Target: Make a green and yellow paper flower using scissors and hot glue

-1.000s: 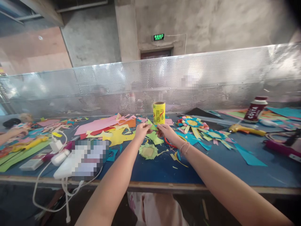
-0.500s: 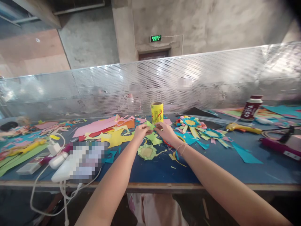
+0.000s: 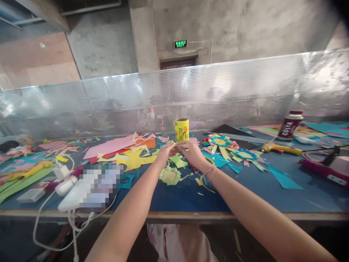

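centrally, the bare left hand [image 3: 165, 151] and the bare right hand [image 3: 191, 151] met above the dark blue tabletop [image 3: 196, 200], fingertips close together. grip: both hands pinched a small light-green paper piece [image 3: 173, 142], of which only a sliver showed. location: between the hands, just on the near side of the yellow printed cylindrical roll [image 3: 182, 130]. direction and long axis of the paper piece: could not be told, fingers covered most of it.

containers: the roll stood upright, long axis vertical, hollow end facing up; brown inner wall visible at the rim, lower interior hidden. at far right, a dark maroon bottle [image 3: 290, 125] with white lettering stood upright, capped; contents concealed by the wall.

nearby: a ruffled light-green paper rosette [image 3: 170, 176] with a tan round centre lay flat, face up, nearer the table edge. a flat light-green paper scrap [image 3: 179, 161] lay below the fingertips. yellow paper cut-outs [image 3: 135, 160] lay left of the hands; a multicoloured paper rosette [image 3: 219, 142] lay to the right.
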Tool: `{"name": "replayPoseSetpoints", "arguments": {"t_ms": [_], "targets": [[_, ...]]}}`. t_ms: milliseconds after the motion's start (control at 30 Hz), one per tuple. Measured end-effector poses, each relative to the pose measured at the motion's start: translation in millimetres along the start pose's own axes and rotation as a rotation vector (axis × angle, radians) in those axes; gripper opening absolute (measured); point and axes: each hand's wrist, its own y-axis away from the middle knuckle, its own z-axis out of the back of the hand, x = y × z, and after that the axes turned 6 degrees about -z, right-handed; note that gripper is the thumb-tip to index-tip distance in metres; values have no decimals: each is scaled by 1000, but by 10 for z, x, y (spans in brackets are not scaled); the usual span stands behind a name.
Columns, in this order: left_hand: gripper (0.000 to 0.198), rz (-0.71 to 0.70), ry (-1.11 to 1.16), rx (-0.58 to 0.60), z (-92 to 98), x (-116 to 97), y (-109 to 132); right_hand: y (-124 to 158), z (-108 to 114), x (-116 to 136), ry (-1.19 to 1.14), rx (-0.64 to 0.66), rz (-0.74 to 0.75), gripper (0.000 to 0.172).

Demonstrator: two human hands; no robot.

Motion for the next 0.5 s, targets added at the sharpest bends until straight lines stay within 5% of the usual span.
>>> {"name": "replayPoseSetpoints", "arguments": {"t_ms": [200, 500], "targets": [[32, -71, -112, 50, 2, 8, 24, -25, -11, -44, -167, -80, -239, 10], [22, -2, -11, -17, 7, -33, 14, -23, -99, -168, -638, 48, -487, 31]]}}
